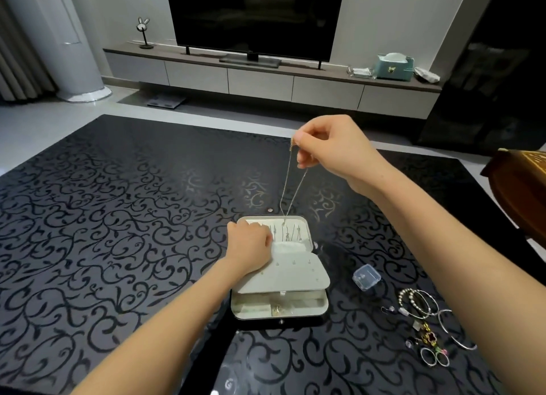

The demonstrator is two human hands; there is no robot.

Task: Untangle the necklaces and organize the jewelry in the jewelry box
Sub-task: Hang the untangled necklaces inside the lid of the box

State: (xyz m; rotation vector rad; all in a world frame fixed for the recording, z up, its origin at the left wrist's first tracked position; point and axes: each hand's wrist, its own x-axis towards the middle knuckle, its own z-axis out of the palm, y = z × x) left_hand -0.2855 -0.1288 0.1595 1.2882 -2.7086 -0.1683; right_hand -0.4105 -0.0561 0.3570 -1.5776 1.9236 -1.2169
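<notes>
Necklace (286,173) dangles from pinching right fingers (304,142) (left fingers (263,232) grip jewelry box (307,312) edge).

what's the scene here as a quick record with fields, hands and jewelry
right hand: raised, pinches the necklace top
necklace: hangs doubled, low end at the jewelry box lid
left hand: at the lid's left, grip unclear
jewelry box: open, flap over the tray
clear case: right of box
bracelets, rings: loose on table, right

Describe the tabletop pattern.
Black tabletop with swirling vine scrollwork, clearest in the head view.
</notes>
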